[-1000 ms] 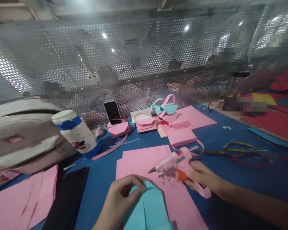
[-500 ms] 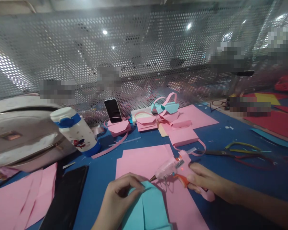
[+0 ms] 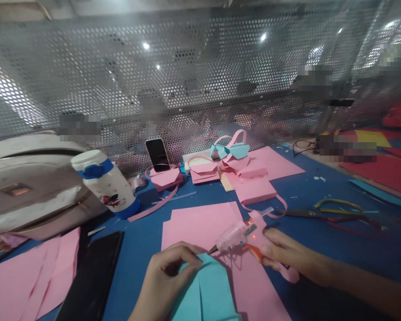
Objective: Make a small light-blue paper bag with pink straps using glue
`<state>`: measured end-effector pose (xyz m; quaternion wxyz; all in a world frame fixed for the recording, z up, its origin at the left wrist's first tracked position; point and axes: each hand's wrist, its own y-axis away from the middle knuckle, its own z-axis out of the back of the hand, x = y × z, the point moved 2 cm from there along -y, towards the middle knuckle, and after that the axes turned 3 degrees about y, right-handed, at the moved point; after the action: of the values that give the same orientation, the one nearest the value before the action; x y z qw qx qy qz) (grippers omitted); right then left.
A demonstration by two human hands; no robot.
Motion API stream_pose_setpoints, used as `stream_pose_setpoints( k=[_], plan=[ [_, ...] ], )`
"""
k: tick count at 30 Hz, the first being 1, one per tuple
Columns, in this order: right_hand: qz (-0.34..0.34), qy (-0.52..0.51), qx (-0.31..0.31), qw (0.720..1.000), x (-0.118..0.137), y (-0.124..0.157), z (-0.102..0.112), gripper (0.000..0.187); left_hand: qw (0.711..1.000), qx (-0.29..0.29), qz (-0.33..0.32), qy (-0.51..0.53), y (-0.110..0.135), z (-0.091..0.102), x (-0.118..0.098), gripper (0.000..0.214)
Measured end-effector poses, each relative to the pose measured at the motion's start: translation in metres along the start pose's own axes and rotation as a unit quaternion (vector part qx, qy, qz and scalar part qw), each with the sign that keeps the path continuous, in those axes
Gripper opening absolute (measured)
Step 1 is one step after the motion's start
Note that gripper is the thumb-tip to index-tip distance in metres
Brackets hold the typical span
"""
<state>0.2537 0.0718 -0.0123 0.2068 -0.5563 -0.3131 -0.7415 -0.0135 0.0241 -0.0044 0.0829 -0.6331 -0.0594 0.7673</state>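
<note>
My left hand (image 3: 174, 271) pinches the upper edge of a folded turquoise paper piece (image 3: 215, 290) between thumb and fingers. In my right hand (image 3: 284, 252) is a pink hot glue gun (image 3: 242, 234) with an orange trigger, its fingers wrapped round the handle. The gun's nozzle points left and down at the paper's top corner, close to my left fingertips; whether it touches cannot be told. Under both lie pink paper sheets (image 3: 200, 218). The lower end of the turquoise paper runs out of the picture.
Behind stand small pink paper bags (image 3: 256, 191), a turquoise one (image 3: 232, 150) and a phone (image 3: 158, 154). Scissors (image 3: 321, 215) lie right. At left are a bottle (image 3: 103, 183), a pale bag (image 3: 36, 187), a black flat case (image 3: 93, 276) and pink paper (image 3: 36, 276). A perforated metal screen (image 3: 194, 89) rises behind.
Almost nothing differs. Both hands, the glue gun and the turquoise paper keep the same places, with only a very slight shift of the whole view.
</note>
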Motion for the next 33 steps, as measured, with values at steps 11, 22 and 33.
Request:
stream_pose_setpoints(
  k=[11, 22, 33],
  plan=[
    [-0.003, -0.016, -0.003, 1.000, 0.0027, 0.0003, -0.0024, 0.054, 1.000, -0.004, 0.002, 0.008, 0.0020, -0.0010, -0.0049, 0.015],
    [-0.003, -0.027, -0.005, 1.000, -0.0018, -0.0001, -0.0027, 0.053, 1.000, -0.009, 0.005, 0.000, 0.0011, -0.0013, -0.0048, 0.016],
    [0.007, -0.035, -0.001, 0.999, -0.0001, 0.0001, -0.0018, 0.052, 1.000, -0.016, 0.004, -0.013, 0.0012, 0.0029, -0.0037, 0.013]
  ],
)
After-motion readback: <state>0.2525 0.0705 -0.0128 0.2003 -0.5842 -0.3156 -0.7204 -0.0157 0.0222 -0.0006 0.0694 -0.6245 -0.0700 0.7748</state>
